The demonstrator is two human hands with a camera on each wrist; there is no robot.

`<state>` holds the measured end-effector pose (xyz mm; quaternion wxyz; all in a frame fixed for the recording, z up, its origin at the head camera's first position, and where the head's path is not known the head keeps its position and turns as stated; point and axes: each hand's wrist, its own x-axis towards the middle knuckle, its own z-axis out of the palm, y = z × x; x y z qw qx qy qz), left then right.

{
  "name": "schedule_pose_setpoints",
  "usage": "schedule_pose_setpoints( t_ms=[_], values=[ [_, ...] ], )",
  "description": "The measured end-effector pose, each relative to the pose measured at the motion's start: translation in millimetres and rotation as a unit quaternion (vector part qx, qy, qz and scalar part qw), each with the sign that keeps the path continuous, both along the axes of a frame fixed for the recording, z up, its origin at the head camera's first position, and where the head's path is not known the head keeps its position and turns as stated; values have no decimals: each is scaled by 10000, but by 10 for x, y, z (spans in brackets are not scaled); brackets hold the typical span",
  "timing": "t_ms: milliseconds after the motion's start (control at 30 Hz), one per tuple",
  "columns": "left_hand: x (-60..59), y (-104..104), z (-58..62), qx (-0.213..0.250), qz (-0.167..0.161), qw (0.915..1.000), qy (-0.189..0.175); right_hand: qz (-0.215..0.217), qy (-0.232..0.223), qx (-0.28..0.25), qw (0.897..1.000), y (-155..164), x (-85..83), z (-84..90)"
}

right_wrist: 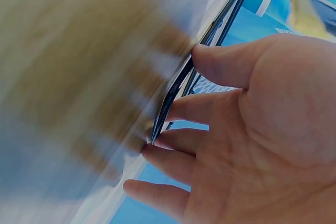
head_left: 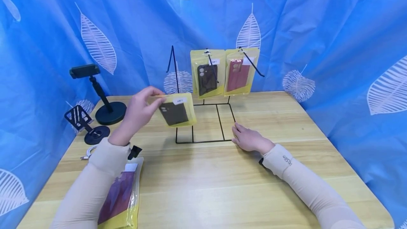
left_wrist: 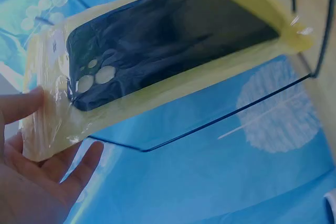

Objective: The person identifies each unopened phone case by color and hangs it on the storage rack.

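1. The left hand [head_left: 140,110] pinches the top edge of a yellow packet [head_left: 178,110] holding a dark phone case, carried in the air at 9 o'clock of the wire display rack [head_left: 205,121], likely so its hang-hole end stays free.
2. The right hand [head_left: 249,139] lies with fingers spread, pressing the rack's base at its 4 o'clock corner, apparently steadying it.
3. Two packets [head_left: 224,71] hang on the rack's hooks at 12 o'clock.
4. A maroon-case packet [head_left: 122,195] lies on the table [head_left: 222,186] under the left forearm.
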<state>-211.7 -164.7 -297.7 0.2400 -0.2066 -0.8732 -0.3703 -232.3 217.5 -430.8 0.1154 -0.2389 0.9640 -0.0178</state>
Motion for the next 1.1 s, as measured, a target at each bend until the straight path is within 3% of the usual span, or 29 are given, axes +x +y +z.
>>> schedule_pose_setpoints(
  t_ms=[233,367,633,1100],
  values=[
    [-147,39,353,867,111,9961,155,-30,-16,38,10000,22,-9,26],
    [-198,85,468,1124,41,9936,43,-63,-48,33,10000,5,0,39],
    [-305,101,478,1137,136,9931,-233,-84,-67,45,9999,6,-5,37],
    [-737,66,472,827,472,9918,-858,-71,-89,25,9999,4,-14,8]
  ],
)
